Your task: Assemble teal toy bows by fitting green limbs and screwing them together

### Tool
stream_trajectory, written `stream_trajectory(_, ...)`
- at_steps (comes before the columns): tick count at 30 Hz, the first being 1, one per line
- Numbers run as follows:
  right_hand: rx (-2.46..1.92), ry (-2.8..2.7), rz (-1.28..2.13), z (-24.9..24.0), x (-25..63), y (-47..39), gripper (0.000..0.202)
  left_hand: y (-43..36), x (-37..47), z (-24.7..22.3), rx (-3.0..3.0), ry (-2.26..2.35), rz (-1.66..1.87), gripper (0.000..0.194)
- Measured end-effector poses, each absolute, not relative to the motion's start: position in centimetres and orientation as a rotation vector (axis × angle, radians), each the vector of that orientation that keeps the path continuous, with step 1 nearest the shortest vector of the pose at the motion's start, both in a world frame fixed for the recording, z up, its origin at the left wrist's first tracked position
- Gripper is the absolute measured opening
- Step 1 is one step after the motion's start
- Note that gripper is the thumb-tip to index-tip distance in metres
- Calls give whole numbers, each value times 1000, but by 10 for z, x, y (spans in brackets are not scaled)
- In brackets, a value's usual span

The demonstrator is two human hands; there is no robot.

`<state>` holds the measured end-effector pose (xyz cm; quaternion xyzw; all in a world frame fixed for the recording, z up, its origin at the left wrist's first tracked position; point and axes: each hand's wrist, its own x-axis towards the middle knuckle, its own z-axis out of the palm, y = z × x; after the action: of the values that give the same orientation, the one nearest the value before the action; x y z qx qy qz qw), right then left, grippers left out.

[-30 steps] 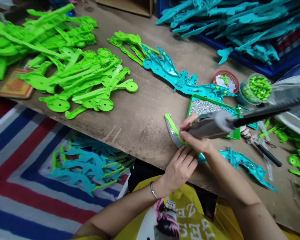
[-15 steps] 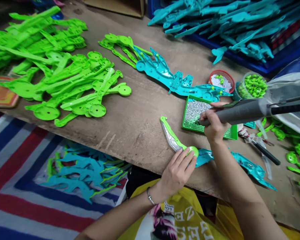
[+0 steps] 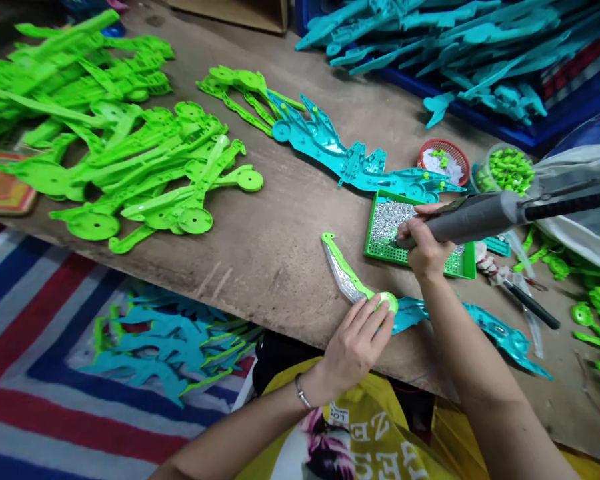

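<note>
My right hand [image 3: 427,250] is closed round a grey power screwdriver [image 3: 473,217], its front end over a green tray [image 3: 459,268] of small silver screws [image 3: 390,217]. My left hand [image 3: 354,337] has its fingers pressed together over the round end of a curved green plastic part [image 3: 340,257] with a silver, blade-like edge; the thumb is hidden. That round end lies against a long teal plastic toy part [image 3: 503,331] at the table's near edge. My right forearm covers the middle of the teal part.
Bright green parts [image 3: 145,160] are heaped at the left. A joined teal and green piece [image 3: 320,147] lies beyond the tray, near a red basket [image 3: 460,160] and a tub of small green pieces [image 3: 507,170]. A blue crate [image 3: 525,137] holds teal parts. A black-handled tool [image 3: 533,305] lies right.
The rear of the screwdriver has swung slightly, and my right hand has shifted a little left over the screw tray. My left hand stays on the curved green part.
</note>
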<state>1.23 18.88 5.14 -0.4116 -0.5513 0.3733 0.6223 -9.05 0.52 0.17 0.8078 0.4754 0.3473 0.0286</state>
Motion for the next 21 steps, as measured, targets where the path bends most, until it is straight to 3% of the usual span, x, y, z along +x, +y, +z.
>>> stream_trajectory(8, -852, -1333, 888, 84, -21, 169, 17, 7, -92, 8, 2483, 1475, 1044, 33)
stream_trajectory(16, -787, -1400, 1080, 61, -83, 178, 29, 5, -91, 4, 2528, 1483, 969, 32)
stream_trajectory(21, -817, -1414, 1117, 54, -95, 183, 22, 6, -93, 7, 2521, 1476, 991, 30)
